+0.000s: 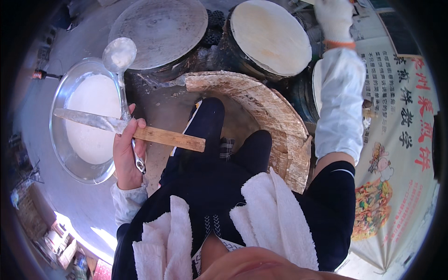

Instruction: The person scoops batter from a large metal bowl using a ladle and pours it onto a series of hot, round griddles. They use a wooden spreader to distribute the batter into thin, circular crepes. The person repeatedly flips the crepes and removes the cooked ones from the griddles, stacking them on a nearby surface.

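My left hand (129, 150) grips a metal ladle (123, 94) and a flat wooden spreader (168, 137) together. The ladle's bowl, smeared with white batter, points away from me. A batter-coated end of the spreader reaches over a steel basin (56, 140) of white batter (92, 140). At the far right, my right hand (334, 17) wears a white knit glove and lies beyond the middle griddle; its fingers are partly cut off by the frame's top edge. A pale edge shows beside them, but whether it is held is unclear. A thin pale pancake (271, 38) covers the middle round griddle.
A bare round griddle (159, 31) stands at the far left. Another griddle with a pale surface (317, 87) is partly behind my right sleeve. A curved, layered board barrier (280, 119) bends around my knees. A printed banner (395, 140) hangs or lies along the right.
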